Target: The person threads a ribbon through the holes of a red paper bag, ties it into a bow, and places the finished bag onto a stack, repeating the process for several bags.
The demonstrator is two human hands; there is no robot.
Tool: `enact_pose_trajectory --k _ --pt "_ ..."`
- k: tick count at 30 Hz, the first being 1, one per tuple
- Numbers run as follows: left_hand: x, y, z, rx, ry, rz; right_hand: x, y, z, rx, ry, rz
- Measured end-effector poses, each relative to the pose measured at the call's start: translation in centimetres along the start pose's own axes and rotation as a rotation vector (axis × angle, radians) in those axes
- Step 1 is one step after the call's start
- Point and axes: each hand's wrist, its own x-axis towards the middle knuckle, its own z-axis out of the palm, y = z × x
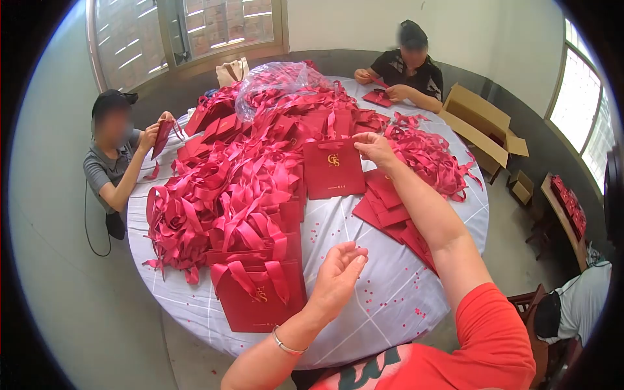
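My right hand [376,149] pinches the top right corner of a red paper gift bag [333,172] with gold lettering, which hangs upright over the table. Below it, my left hand [339,276] is raised above the cloth with its fingers loosely bent, apart from the bag; it seems to hold nothing. Near my left forearm a row of red bags with ribbon handles ends in a front bag [257,299]. Flat red bags [383,205] lie in a stack beneath my right forearm.
Heaps of red ribbons [179,218] and bags cover much of the round table [338,344]. Small red dots are scattered on its white cloth. Two people sit across, a person at left [117,156] and another at the back [413,65]. Cardboard boxes [478,117] stand at right.
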Motion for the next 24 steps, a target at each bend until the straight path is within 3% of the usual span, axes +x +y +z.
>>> enact_pose_trajectory --k 5,9,12,15,18,24 --pt "0.3 -0.7 -0.1 0.037 0.005 -0.019 -0.3 0.2 -0.1 0.026 0.011 0.026" --pt "0.3 -0.6 -0.1 0.037 -0.002 -0.027 -1.1 0.1 -0.4 -0.141 0.026 0.044" --pt "0.1 -0.4 -0.1 0.027 -0.005 -0.023 -1.5 1.2 -2.3 -0.462 -0.015 -0.181" --pt "-0.2 -0.3 0.1 0.026 -0.037 -0.013 -5.6 -3.4 -3.9 -1.038 -0.308 -0.109" --pt "-0.4 -0.1 0.4 0.035 -0.063 -0.008 -8.5 -4.8 -5.0 -1.082 -0.459 -0.063" --pt "-0.2 -0.3 0.4 0.101 -0.063 -0.011 -13.0 -3.2 -5.3 -1.066 -0.303 -0.381"
